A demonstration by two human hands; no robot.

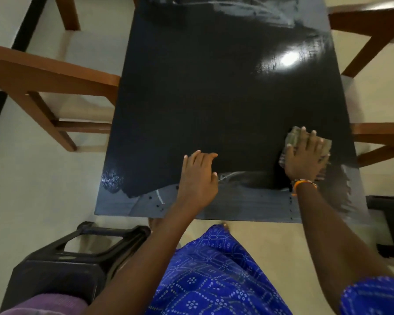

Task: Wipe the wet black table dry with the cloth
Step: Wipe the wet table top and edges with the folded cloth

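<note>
While under flat right hand [305,155], cloth [292,138] lies on table [203,98].

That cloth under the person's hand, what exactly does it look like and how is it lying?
The cloth is a small, greyish-brown rag, folded into a rough square pad, with a striped edge showing at its lower left. It lies flat on the black table, toward the right side and nearer the person. The right hand presses on it with fingers spread and straight, covering most of it; only its corners and far edge peek out. It looks slightly blurred.
</note>
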